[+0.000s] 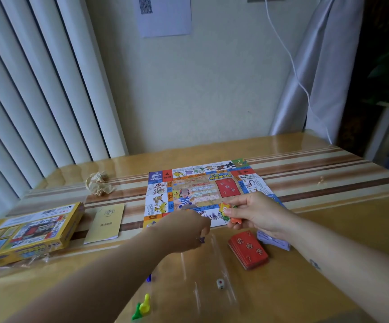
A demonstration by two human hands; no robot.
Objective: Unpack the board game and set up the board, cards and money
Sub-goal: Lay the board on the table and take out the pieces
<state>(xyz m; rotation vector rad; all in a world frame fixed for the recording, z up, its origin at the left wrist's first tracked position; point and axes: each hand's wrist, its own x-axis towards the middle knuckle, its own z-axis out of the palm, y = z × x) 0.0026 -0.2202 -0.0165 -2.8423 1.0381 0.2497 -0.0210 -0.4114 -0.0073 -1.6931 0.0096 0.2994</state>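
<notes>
board (189, 194) flat mid-table, ready for play | right hand (256, 214) pinching coloured pieces (230, 214) at its near edge, prob collecting them | left hand (184, 229) curled, seems to pinch a purple piece (200, 240) | red card deck (248, 250) parked near board

Dim, soft, even daylight; shadows faint. Pale glare on the glossy bench (317, 183) along its far edge. Near foreground blurred. Wide-angle: vertical slats (37, 101) bow at left edge

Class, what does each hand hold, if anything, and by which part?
The right hand pinches a cluster of coloured pieces by their right side. The left hand curls round a purple piece, mostly hidden; the part cannot be told.
</notes>
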